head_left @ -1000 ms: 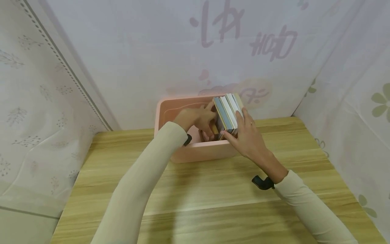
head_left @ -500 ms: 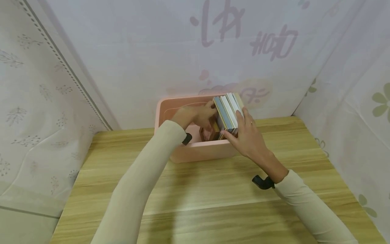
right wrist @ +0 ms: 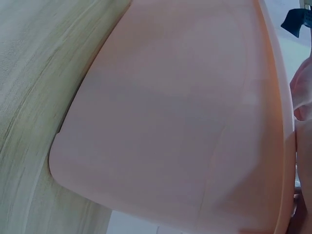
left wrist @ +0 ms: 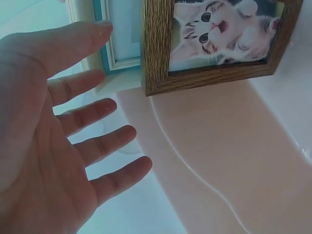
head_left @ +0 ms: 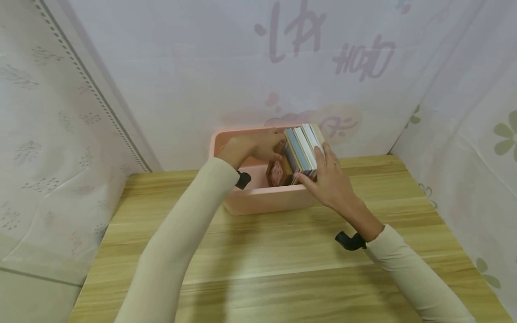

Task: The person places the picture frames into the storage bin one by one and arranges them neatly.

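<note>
Several picture frames (head_left: 298,150) lean in a row at the right end of a pink bin (head_left: 266,197), blue and white edges up. My right hand (head_left: 333,186) holds this row, thumb at the front corner and fingers over the right side. Inside the bin, left of the row, is my left hand (head_left: 258,146). The left wrist view shows its fingers spread and holding nothing. A brown wooden frame with a kitten picture (left wrist: 222,34) stands near the fingertips, beside a white-and-teal frame (left wrist: 122,65). Most of my right hand (right wrist: 303,92) is cut off in its wrist view.
The bin stands at the back of a wood-grain table (head_left: 282,269), against a pale printed curtain (head_left: 181,80). Patterned cloth (head_left: 52,157) hangs at the left and right sides. A black wrist mount (head_left: 349,241) sits under my right wrist.
My left hand has drawn back slightly up and left from the brown frame, uncovering its picture. My right hand stays on the row of frames.
</note>
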Motion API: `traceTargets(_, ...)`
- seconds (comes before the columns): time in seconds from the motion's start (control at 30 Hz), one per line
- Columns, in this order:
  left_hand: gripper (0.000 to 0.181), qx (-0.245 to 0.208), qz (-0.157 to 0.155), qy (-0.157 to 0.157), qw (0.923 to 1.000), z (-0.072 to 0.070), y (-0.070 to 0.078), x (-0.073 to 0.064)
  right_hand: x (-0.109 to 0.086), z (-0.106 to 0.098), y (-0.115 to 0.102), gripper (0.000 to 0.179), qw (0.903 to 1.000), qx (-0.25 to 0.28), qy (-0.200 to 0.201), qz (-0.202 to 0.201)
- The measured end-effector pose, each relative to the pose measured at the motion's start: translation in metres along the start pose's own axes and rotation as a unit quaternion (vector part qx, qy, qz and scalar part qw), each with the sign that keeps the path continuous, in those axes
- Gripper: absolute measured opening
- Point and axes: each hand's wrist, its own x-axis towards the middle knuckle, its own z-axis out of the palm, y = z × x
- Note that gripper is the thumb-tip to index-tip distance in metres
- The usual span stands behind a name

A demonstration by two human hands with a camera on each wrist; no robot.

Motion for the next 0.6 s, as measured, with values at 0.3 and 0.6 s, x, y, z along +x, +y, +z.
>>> traceTargets(0.3,0.064,0.019,-0.048,0.085,0.995,-0.002,-0.007,-0.019,0.006,-0.008,0.006,0.096,0.999,0.002,-0.044,0.006)
traceTargets(0.6,0.072,0.034,-0.102,0.179,0.9779,0.006,-0.022,-0.06,0.007,-0.03,0.028,0.081,0.9969,0.028,-0.058,-0.044)
